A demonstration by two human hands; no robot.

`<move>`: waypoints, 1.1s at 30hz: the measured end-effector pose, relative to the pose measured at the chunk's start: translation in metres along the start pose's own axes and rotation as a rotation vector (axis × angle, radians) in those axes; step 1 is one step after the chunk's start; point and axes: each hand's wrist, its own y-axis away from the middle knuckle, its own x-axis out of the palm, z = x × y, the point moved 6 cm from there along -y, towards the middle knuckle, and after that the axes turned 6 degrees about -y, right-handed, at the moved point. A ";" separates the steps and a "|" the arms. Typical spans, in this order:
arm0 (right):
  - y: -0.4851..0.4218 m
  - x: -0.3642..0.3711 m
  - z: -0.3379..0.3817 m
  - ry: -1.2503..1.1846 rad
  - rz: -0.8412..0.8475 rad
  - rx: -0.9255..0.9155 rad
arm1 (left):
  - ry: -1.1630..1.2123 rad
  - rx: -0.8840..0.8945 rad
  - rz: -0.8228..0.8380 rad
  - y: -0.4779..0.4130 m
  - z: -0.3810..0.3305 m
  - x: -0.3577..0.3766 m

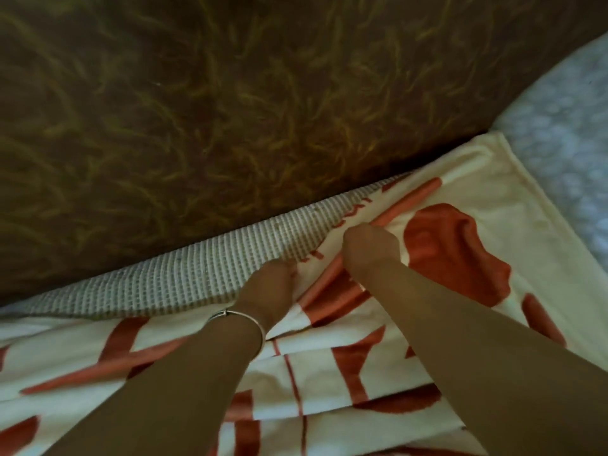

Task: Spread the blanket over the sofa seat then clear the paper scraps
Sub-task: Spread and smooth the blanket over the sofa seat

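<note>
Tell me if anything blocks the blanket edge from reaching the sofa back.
Nothing visible does. Both hands, left and right, grip the blanket at its back edge. Only a strip of grey waffle-textured cover lies bare between that edge and the brown backrest.

One head-worn camera looks steeply down and forward, very close over the sofa seat (184, 284), facing the brown backrest (230, 110); both forearms reach in from below.

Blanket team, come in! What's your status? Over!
Both hands, left hand and right hand, pinching the blanket near the sofa back. Blanket wrinkled. No paper scraps in view.
</note>
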 end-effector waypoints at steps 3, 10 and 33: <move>-0.004 -0.005 0.011 0.047 -0.098 -0.098 | -0.148 -0.126 0.064 0.004 0.025 0.005; -0.023 0.005 0.025 0.071 -0.011 -0.226 | -0.083 -0.100 0.132 -0.003 0.035 -0.001; -0.098 0.044 0.041 0.016 0.094 -0.133 | -0.196 -0.083 -0.171 -0.070 0.080 -0.035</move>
